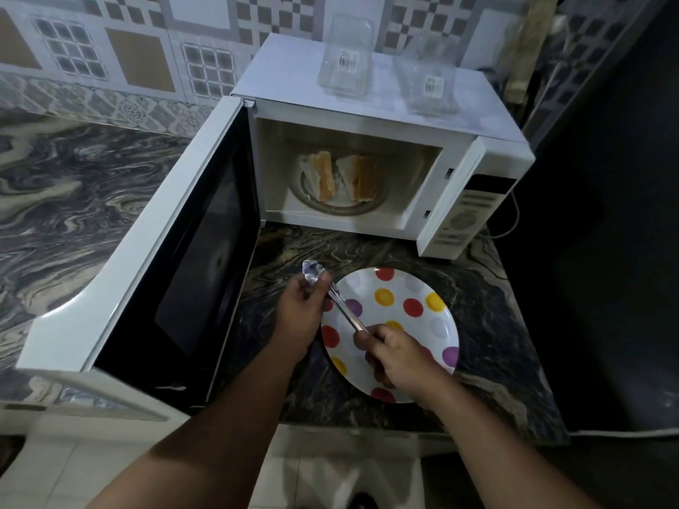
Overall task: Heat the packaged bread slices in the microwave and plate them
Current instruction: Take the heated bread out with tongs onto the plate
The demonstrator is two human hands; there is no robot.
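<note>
Tongs [343, 306] are the murky bit: the shiny tip [311, 270] is smeared by glare, and the handle end vanishes inside the right hand [395, 356], so can't say if the arms are squeezed together. Left hand [299, 310] covers a stretch of them plus the plate [422, 284] rim. Bread [340, 176] in the microwave [367, 104] is dim, slice count's a guess. Labels on the two clear tubs [347, 58] up top are too small to read. Door [147, 259] corner runs off bottom left.

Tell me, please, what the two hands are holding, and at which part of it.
Both hold one pair of metal tongs. The right hand grips its handle end; the left hand pinches it near the scalloped tip, above the dotted plate.
</note>
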